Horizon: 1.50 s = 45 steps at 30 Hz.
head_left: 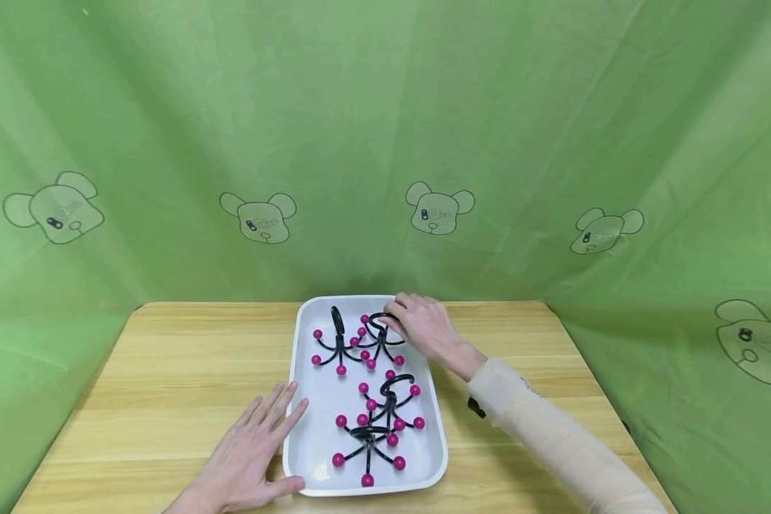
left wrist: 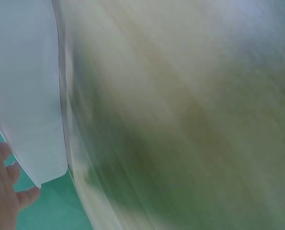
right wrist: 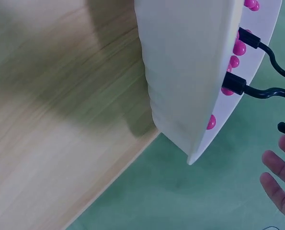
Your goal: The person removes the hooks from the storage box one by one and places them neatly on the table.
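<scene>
A white tray (head_left: 321, 400) holds several black hooks, each with splayed legs ending in pink balls. At its far right, my right hand (head_left: 427, 325) pinches the curved top of one black hook (head_left: 380, 341) between thumb and fingers; its legs rest in the tray. The right wrist view shows spread fingers (right wrist: 276, 167) close to a curved hook end, with the thumb out of sight. Fairly flat, my left hand (head_left: 250, 450) touches the tray's left rim with extended fingers, its thumb by the near corner. Another black hook (head_left: 339, 346) stands at the far left of the tray.
Two more black hooks, one (head_left: 390, 400) behind the other (head_left: 369, 446), stand with overlapping legs in the near half of the tray. The wooden table (head_left: 186, 378) meets a green curtain (head_left: 347, 143) at the back and sides.
</scene>
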Motion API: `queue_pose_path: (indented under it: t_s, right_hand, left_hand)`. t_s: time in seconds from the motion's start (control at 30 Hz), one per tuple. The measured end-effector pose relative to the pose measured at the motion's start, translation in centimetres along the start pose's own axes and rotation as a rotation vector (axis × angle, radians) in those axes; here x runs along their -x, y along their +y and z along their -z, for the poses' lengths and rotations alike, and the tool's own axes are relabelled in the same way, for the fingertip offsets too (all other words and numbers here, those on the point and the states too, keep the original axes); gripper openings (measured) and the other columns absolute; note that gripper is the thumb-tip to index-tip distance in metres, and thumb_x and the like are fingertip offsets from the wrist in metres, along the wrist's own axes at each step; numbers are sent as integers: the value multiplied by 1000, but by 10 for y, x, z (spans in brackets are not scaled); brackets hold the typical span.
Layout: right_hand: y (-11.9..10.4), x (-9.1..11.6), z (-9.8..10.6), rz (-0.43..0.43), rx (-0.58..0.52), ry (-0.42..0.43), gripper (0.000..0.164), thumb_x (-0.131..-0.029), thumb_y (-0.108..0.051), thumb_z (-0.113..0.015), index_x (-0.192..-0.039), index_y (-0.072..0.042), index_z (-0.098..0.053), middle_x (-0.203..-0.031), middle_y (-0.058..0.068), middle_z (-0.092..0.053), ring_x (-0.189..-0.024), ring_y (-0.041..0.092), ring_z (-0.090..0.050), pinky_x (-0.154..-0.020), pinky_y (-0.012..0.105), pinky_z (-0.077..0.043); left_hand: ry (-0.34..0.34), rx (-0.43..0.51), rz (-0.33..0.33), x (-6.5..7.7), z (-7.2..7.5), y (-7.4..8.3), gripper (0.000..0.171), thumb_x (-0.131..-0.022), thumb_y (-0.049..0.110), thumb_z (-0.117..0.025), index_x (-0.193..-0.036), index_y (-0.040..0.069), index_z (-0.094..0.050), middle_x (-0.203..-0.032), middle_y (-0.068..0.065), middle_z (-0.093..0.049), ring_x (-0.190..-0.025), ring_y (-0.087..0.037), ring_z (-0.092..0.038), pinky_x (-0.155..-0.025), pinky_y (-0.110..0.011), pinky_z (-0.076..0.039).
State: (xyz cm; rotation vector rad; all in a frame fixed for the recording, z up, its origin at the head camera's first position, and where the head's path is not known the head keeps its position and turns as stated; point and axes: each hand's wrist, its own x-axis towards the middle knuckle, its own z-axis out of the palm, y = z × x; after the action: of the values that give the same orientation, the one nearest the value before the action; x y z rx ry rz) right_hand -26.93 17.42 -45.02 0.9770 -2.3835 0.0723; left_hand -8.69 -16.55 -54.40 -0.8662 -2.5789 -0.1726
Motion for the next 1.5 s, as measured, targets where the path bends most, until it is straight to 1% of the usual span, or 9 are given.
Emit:
queue_pose_path:
  t_s: [0.2, 0.53, 0.77, 0.93, 1.2, 1.4, 1.43, 1.5]
  right_hand:
    - [3, -2, 6, 28, 19, 58, 21, -99, -36, -71, -100, -16, -77, -85, -1, -70, -62, 13, -59, -52, 24, -48]
    - [9, -5, 22, -9, 0, 59, 23, -98, -37, -72, -104, -16, -77, -92, 0, -74, -70, 16, -66, -58, 27, -56]
    - [16, -6, 33, -17, 13, 106, 24, -95, -38, -75, -103, -16, -77, -89, 0, -74, -69, 16, -67, -56, 27, -55]
    - [23, -4, 41, -14, 16, 133, 22, -92, -35, -79, -103, -17, -77, -89, -1, -74, -68, 16, -67, -54, 27, -53]
    - [37, 3, 52, -20, 26, 155, 19, -92, -35, -78, -101, -18, -76, -87, -2, -72, -67, 16, -66, -54, 28, -53]
    - [51, 8, 61, -24, 54, 174, 21, -90, -34, -80, -100, -17, -76, -86, 0, -72, -66, 18, -65, -52, 29, -52]
    - [53, 9, 62, -22, 55, 179, 21, -90, -35, -80, -100, -16, -76, -86, 0, -72, -66, 19, -66, -52, 30, -52]
    - [58, 12, 65, -24, 63, 183, 26, -96, -41, -73, -100, -16, -76, -86, 1, -73, -66, 19, -66, -52, 30, -52]
  left_hand:
    - [-4, 4, 4, 0, 1, 0, 110, -79, 85, -62, -163, 16, -42, -171, -14, -38, -152, -38, -47, -136, -28, 14]
    - [10, 7, -3, 0, 1, 0, 110, -78, 84, -64, -162, 15, -43, -170, -15, -40, -150, -39, -48, -136, -27, 14]
    - [1, 4, 0, 0, 2, 0, 110, -79, 84, -64, -162, 15, -43, -171, -15, -38, -151, -38, -47, -136, -28, 13]
    - [-2, 3, 1, 0, 2, 0, 110, -79, 84, -63, -162, 15, -43, -171, -15, -38, -151, -38, -47, -135, -28, 13]
    - [1, 5, -1, 0, 2, 1, 110, -79, 84, -64, -162, 15, -44, -171, -15, -39, -151, -38, -47, -135, -27, 13]
    - [-7, 1, 2, 0, 2, 1, 110, -79, 85, -62, -162, 15, -43, -171, -15, -38, -152, -38, -47, -135, -27, 13]
    - [-8, -1, 3, 0, 2, 1, 110, -79, 85, -62, -162, 15, -43, -171, -15, -38, -152, -38, -47, -135, -28, 12]
    - [-12, -2, 4, 0, 2, 1, 110, -79, 85, -61, -162, 16, -43, -171, -14, -38, -152, -38, -47, -135, -29, 10]
